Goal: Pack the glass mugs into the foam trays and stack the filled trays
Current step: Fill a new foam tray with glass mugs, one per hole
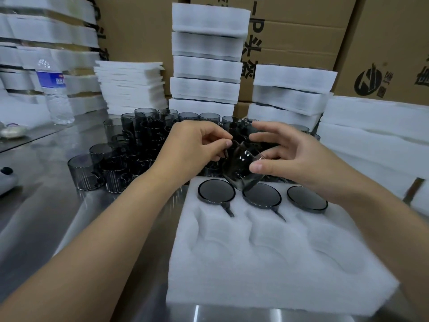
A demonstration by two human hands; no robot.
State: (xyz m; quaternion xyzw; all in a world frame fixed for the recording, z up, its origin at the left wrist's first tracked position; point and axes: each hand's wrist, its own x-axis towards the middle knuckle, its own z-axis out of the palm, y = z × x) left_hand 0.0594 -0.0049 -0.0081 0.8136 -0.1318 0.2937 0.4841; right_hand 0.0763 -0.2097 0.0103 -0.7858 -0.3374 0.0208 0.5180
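A white foam tray [267, 270] lies in front of me on the steel table. Three dark glass mugs sit in its far row, the left mug [216, 191], the middle mug [261, 196] and the right mug [307, 198]; the near row of pockets is empty. Above that far row I hold a tilted dark glass mug [243, 166] with both hands. My left hand [192, 149] pinches it at the handle side, my right hand [292, 154] grips its rim and body with thumb and fingers. Several loose mugs [120, 156] stand crowded behind the tray.
Stacks of filled foam trays [206, 68] rise at the back centre and another stack [290, 91] at the right. Thin foam sheets [130, 87] lie piled at the left, more foam [371, 140] at the right. A water bottle [54, 91] stands at the far left. Cardboard boxes [383, 43] line the wall.
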